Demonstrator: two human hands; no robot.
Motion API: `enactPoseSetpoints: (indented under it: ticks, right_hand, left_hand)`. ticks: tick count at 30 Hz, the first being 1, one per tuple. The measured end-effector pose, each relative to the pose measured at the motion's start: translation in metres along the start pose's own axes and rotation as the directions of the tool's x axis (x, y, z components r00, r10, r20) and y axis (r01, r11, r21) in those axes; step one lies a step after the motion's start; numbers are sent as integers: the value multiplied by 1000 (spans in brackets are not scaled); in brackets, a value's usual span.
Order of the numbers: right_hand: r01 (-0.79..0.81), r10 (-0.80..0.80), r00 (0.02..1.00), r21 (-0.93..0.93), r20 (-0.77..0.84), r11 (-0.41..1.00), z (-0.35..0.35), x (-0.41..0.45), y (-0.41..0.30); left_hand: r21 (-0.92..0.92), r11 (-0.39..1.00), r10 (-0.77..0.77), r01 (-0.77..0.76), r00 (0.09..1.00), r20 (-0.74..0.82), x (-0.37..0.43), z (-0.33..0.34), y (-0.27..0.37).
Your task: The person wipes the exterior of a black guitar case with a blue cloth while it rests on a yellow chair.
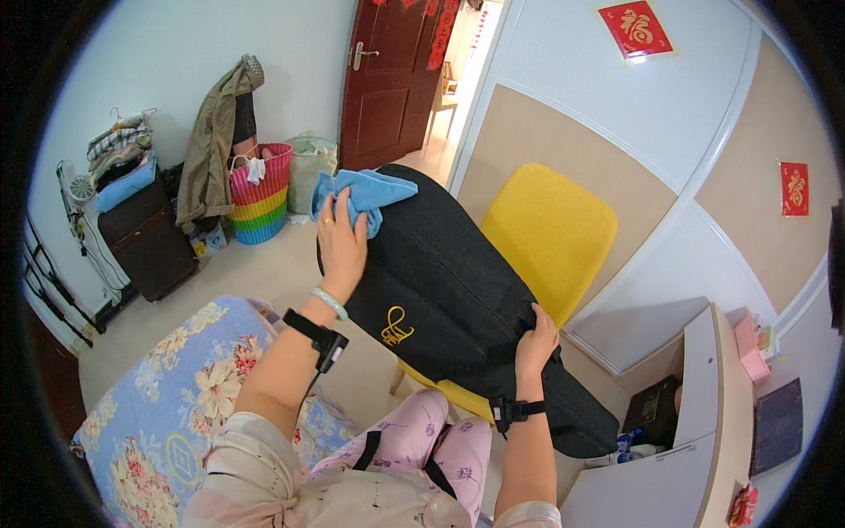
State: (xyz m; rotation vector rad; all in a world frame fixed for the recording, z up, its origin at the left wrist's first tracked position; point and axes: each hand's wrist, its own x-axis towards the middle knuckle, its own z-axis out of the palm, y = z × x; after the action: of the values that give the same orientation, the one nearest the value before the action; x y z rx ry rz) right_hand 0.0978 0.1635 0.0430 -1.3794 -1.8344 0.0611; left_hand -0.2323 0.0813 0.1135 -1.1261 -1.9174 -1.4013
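Observation:
A black fabric instrument case, shaped like a guitar bag (436, 277), lies slanted across a yellow chair (551, 231), with yellow embroidery on its side. At its wide upper left end, my left hand (342, 244) presses on a blue cloth (363, 195), which is bunched over the rim of the case. My right hand (538, 340) rests on the lower right edge of the case, near where it narrows, fingers over the top and thumb hidden. The narrow end of the case points down to the right. Both wrists wear black straps with small devices.
A bed with a blue floral cover (191, 389) is at the left. Behind it stand a dark suitcase (148, 244), a striped woven basket (261, 204) and a fabric hamper (313, 165). A dark red door (389, 86) stands ajar. At the right is a white cabinet (647, 482) with an open compartment.

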Motion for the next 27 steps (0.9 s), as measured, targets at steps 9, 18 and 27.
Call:
enactPoseSetpoints:
  ticks: [9, 18, 27]
  right_hand:
    - [13, -13, 1000, -19, 1, 1000, -1, 0, 3]
    - [9, -10, 1000, -24, -18, 1000, -1, 2, 3]
    - [-74, 69, 997, 282, 28, 956, -16, 6, 11]
  left_hand:
    - [90, 994, 56, -65, 994, 95, -54, 9, 46]
    - [-153, 939, 338, -308, 910, 241, -93, -3, 83]
    - [-397, 814, 570, -424, 714, 407, -122, 7, 117]
